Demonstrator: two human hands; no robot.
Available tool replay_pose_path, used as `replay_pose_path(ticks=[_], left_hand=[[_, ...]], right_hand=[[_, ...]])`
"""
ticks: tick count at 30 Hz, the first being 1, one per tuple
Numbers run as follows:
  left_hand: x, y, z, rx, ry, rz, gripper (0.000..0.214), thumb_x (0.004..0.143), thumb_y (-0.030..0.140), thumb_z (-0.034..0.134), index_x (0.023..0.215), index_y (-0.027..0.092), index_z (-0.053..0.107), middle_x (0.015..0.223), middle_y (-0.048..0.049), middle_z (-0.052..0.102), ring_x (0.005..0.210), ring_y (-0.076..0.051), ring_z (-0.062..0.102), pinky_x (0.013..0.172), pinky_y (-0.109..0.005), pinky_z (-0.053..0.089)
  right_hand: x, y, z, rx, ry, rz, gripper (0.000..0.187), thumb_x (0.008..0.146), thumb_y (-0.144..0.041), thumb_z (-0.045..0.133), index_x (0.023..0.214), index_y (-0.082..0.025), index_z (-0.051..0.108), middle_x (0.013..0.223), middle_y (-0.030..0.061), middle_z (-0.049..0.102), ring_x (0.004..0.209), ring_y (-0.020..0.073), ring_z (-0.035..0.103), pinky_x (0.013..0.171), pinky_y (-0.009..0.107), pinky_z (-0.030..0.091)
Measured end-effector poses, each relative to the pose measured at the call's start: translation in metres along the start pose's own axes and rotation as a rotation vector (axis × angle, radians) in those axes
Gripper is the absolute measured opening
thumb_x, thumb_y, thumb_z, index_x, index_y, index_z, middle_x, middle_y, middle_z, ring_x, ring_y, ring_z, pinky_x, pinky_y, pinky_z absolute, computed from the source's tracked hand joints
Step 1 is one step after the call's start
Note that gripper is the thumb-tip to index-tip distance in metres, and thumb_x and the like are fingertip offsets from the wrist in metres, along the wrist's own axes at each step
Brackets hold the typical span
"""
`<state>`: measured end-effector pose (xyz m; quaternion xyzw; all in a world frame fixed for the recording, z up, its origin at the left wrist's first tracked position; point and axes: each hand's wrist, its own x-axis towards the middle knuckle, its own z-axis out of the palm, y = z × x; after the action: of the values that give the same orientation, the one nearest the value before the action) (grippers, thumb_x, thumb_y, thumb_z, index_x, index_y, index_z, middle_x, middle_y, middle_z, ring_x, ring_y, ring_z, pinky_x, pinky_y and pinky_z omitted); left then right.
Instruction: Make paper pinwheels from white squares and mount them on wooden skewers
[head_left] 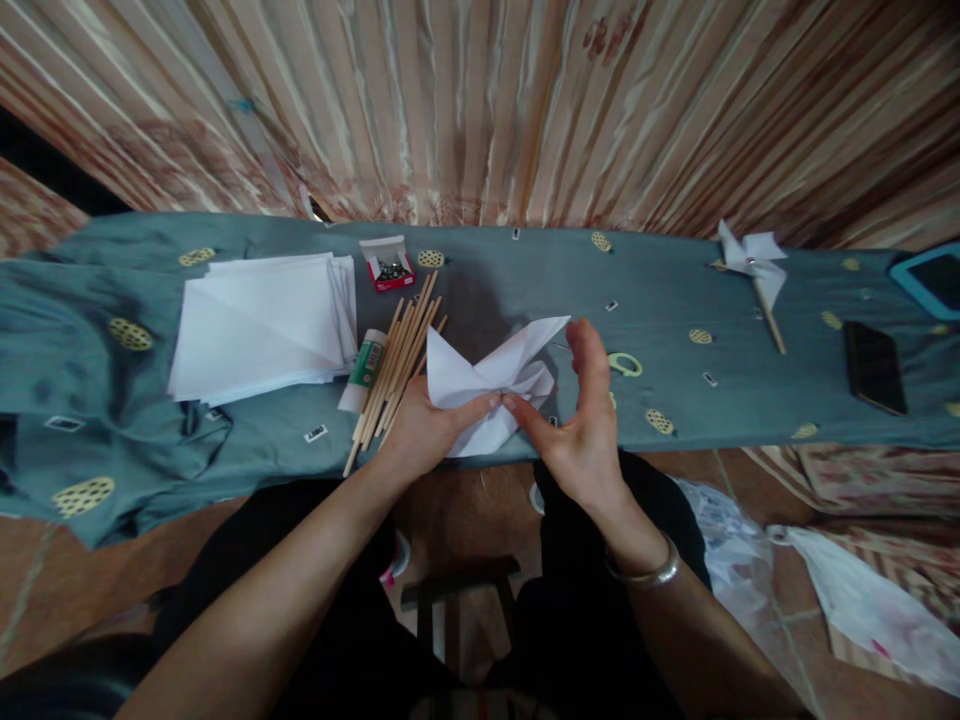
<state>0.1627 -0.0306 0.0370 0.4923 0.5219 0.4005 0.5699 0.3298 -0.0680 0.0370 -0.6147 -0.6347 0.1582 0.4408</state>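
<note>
A white sheet of paper, cut and folded into pinwheel flaps, lies at the near edge of the cloth-covered table. My left hand pinches the paper's centre from the left, thumb pressed on the gathered flaps. From the right, my right hand pinches the same centre with thumb and forefinger, its other fingers raised. A bundle of wooden sticks lies just left of my left hand, beside a glue stick.
A stack of white paper sheets lies at the left. A small red box of pins sits behind the sticks. Yellow-handled scissors lie right of my hands. A finished paper pinwheel, a black phone and a blue-framed tablet are at the right.
</note>
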Motion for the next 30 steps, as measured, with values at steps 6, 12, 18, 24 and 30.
replay_pose_path(ticks=[6,12,18,24,30], left_hand=[[0.0,0.002,0.0,0.01,-0.016,-0.018,0.023,0.065,0.029,0.081,0.078,0.013,0.071,0.073,-0.0041,0.075,0.068,-0.019,0.07,0.061,-0.027,0.058],[-0.001,0.001,-0.001,-0.008,-0.032,-0.006,0.019,0.064,0.026,0.08,0.075,0.013,0.071,0.071,-0.0034,0.075,0.065,-0.017,0.069,0.058,-0.024,0.056],[-0.001,-0.001,0.0,-0.029,-0.044,-0.068,0.021,0.064,0.029,0.081,0.074,0.014,0.071,0.071,-0.0036,0.074,0.065,-0.018,0.069,0.058,-0.025,0.056],[-0.002,0.001,0.0,-0.052,-0.025,-0.076,0.019,0.063,0.026,0.08,0.073,0.014,0.072,0.07,-0.0026,0.074,0.064,-0.016,0.068,0.058,-0.024,0.056],[-0.001,-0.004,-0.001,-0.058,-0.053,-0.073,0.023,0.064,0.032,0.081,0.074,0.014,0.072,0.069,-0.0031,0.074,0.062,-0.017,0.068,0.058,-0.025,0.056]], right_hand=[[0.001,0.003,0.003,0.279,-0.057,0.193,0.103,0.073,-0.042,0.08,0.154,-0.025,0.017,0.125,0.0119,0.065,0.117,0.0293,0.062,0.106,0.055,0.046],[0.003,-0.003,0.0,0.437,-0.107,0.327,0.104,0.07,-0.039,0.082,0.152,-0.026,0.02,0.093,0.0038,0.073,0.081,0.0245,0.071,0.081,0.046,0.06],[0.003,-0.006,0.001,0.515,-0.096,0.378,0.104,0.068,-0.033,0.083,0.152,-0.029,0.022,0.081,0.0001,0.071,0.065,0.0224,0.068,0.062,0.041,0.061],[0.004,-0.01,0.002,0.577,-0.099,0.424,0.103,0.066,-0.033,0.084,0.15,-0.026,0.026,0.081,-0.0009,0.073,0.066,0.019,0.068,0.062,0.035,0.058],[0.005,-0.01,0.003,0.591,-0.107,0.442,0.103,0.065,-0.036,0.085,0.15,-0.025,0.028,0.082,-0.0008,0.074,0.069,0.0179,0.068,0.064,0.032,0.057]])
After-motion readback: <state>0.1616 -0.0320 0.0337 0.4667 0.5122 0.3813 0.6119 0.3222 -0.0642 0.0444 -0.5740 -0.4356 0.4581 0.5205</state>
